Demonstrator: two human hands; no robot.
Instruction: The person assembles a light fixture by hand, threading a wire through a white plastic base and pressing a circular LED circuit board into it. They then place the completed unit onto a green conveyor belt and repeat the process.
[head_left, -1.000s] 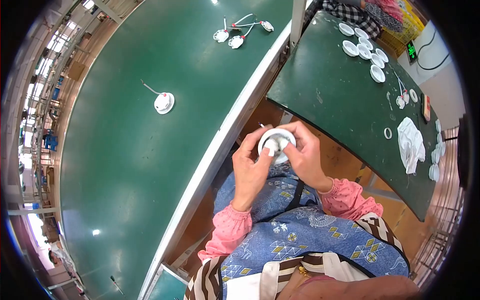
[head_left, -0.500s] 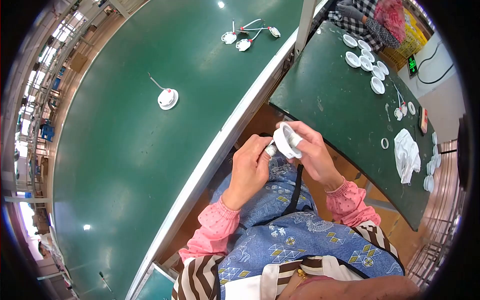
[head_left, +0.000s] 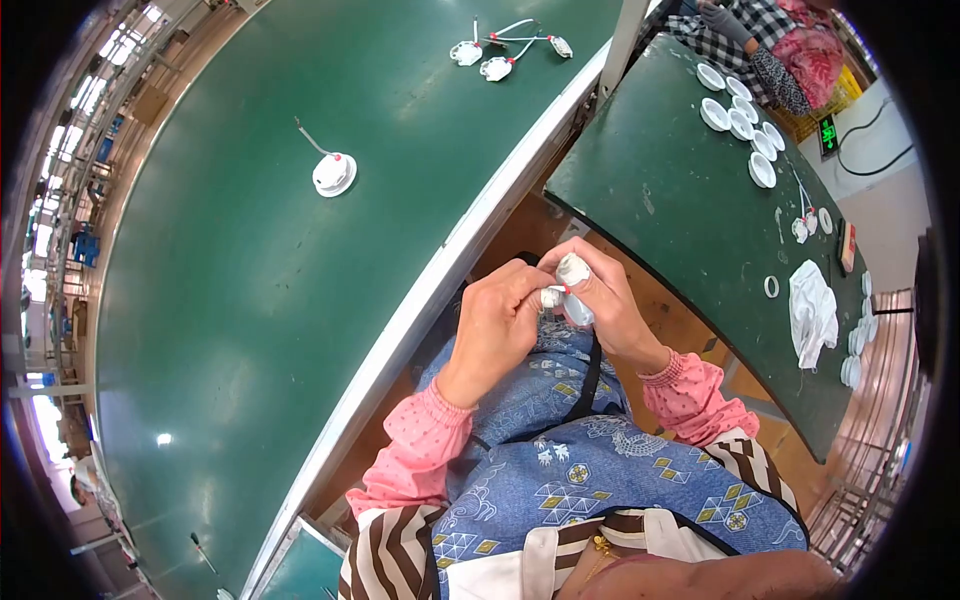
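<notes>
Close in front of my body, my right hand (head_left: 610,305) is closed around a white round lamp housing (head_left: 578,312), mostly hidden by the fingers. A small red spot shows at the housing, where a short white wire meets it. My left hand (head_left: 500,315) pinches that wire beside the housing, with its fingertips partly hidden. White coverings wrap both thumbs. On the green table to the left, a similar white lamp (head_left: 334,174) lies with its wire sticking up.
Several wired white lamp parts (head_left: 496,68) lie at the far side of the left table. The right table (head_left: 690,220) holds several white cups (head_left: 762,170), a white ring (head_left: 771,287) and a white cloth (head_left: 813,312). Another person's gloved hand (head_left: 725,20) is beyond it.
My right hand has turned the housing so its open side no longer faces up, and its thumb now presses on top. My left fingers have come in against it at the wire.
</notes>
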